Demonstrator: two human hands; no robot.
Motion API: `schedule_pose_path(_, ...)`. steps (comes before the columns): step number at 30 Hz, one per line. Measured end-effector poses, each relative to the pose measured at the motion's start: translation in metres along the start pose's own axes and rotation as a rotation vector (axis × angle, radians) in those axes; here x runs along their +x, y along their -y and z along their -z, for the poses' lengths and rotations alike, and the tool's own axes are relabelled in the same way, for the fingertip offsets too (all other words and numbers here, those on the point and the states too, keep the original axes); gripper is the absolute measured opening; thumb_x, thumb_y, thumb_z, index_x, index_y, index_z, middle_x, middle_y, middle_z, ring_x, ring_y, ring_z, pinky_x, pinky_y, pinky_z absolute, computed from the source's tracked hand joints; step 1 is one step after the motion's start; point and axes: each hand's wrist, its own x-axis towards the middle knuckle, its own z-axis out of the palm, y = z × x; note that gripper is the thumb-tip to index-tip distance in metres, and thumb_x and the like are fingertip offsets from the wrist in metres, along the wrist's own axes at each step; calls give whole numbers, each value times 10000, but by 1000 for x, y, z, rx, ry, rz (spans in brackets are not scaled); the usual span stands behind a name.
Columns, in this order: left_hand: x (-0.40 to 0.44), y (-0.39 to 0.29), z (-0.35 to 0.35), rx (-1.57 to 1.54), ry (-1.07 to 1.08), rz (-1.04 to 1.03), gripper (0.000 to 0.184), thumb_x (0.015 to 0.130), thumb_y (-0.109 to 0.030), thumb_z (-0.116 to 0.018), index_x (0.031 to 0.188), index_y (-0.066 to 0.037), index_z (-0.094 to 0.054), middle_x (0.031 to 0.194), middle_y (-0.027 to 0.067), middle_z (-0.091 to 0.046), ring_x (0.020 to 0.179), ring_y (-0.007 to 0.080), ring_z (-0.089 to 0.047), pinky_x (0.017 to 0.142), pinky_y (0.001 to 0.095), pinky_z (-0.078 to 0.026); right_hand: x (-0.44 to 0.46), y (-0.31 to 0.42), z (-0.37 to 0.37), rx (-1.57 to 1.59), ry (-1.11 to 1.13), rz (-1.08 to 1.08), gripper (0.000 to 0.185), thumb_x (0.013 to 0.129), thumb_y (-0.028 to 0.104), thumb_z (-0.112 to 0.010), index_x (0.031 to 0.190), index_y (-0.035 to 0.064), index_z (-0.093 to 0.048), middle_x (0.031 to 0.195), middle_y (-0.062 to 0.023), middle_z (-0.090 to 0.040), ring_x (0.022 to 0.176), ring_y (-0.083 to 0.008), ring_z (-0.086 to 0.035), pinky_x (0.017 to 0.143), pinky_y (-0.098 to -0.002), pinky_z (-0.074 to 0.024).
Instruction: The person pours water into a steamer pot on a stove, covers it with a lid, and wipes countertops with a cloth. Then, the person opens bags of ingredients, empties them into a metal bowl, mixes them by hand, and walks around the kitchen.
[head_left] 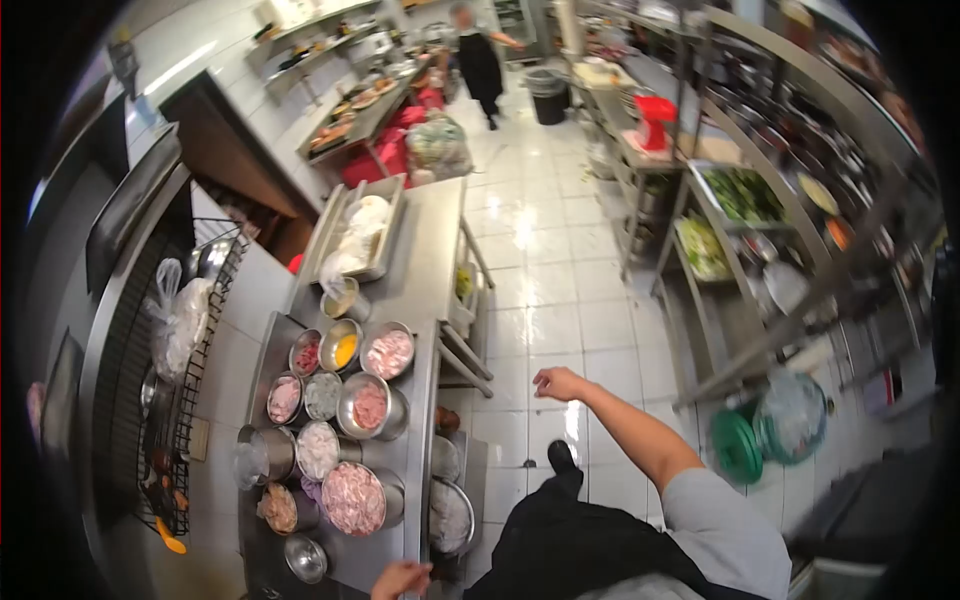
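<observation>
My right hand (560,383) hangs over the white tiled floor with its arm stretched forward. Its fingers are loosely bent and slightly apart, with nothing seen in them. At the bottom edge, my left hand (402,578) shows only in part, beside the steel table (410,250); its fingers look loosely apart and no held thing is visible. Closest to it on the table are a metal pot of pale pink sliced meat (353,498) and a small shiny metal bowl (306,558). Several more metal pots hold meat, with a yellow food (345,350) in one.
A steel tray (390,225) with white bags lies farther along the table. Shelves on the right carry a tray of leafy greens (745,192). A green lid (737,447) is on the floor. Ahead are a person (478,65) in a black apron and a dark bin (547,97).
</observation>
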Motion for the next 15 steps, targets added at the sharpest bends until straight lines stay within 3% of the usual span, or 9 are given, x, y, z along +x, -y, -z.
schedule_pose_path(2,56,-40,-13,52,-59,-176,258,820,-254,-662,873,-7,-614,669,49,-622,545,127,-577,475,256,-463,19,2,10,10,71,58,383,729,277,-686,996,13,-611,877,-123,-668,821,-247,-639,739,-334,-496)
schedule_pose_path(5,117,-125,-32,285,-168,-341,375,801,-314,-643,885,49,-601,744,136,-639,670,220,-617,625,323,-489,4,-62,38,-197,89,-15,461,735,440,-636,946,30,-610,866,-146,-648,830,-317,-616,740,-387,-489)
schedule_pose_path(7,157,-188,-37,580,-240,-451,424,794,-339,-627,955,52,-601,826,180,-647,801,284,-629,722,353,-488,-39,-119,62,-134,-15,-174,401,741,421,-619,813,27,-605,827,-161,-631,786,-315,-599,718,-411,-480)
schedule_pose_path(8,171,-216,-42,746,-305,-529,432,793,-345,-617,979,45,-604,860,196,-645,859,311,-624,762,363,-482,-68,-169,64,220,-31,-490,326,751,344,-641,900,55,-631,854,-143,-649,792,-255,-630,714,-390,-501)
schedule_pose_path(10,186,-283,-48,665,-276,-588,397,800,-324,-606,995,22,-611,888,197,-644,897,320,-616,778,371,-476,-151,-278,64,-816,138,-170,229,716,289,-645,823,85,-649,822,-129,-649,763,-298,-626,681,-426,-508)
schedule_pose_path(11,203,-312,-50,555,-260,-618,393,802,-324,-607,1000,16,-613,891,191,-647,885,322,-617,774,372,-477,-194,-363,26,-754,142,-407,166,687,215,-634,804,100,-658,836,-158,-637,794,-347,-615,677,-471,-485)
schedule_pose_path(12,226,-334,-50,443,-245,-650,389,804,-324,-607,1005,9,-616,894,185,-649,874,324,-619,771,374,-478,-249,-437,15,-663,441,-613,206,700,210,-642,866,91,-660,869,-164,-643,821,-316,-623,704,-456,-488)
schedule_pose_path(13,252,-349,-49,438,-249,-651,389,804,-324,-607,1005,9,-616,894,185,-649,874,324,-619,771,374,-478,-293,-446,26,-583,749,-809,249,713,206,-650,928,81,-662,903,-170,-650,847,-285,-632,732,-442,-491)
schedule_pose_path(15,306,-369,-53,119,-178,-538,368,815,-320,-600,1006,-7,-624,910,163,-655,874,327,-618,769,378,-478,-297,-404,61,-342,745,-1045,254,709,198,-651,933,77,-660,866,-158,-648,796,-263,-626,693,-419,-494)
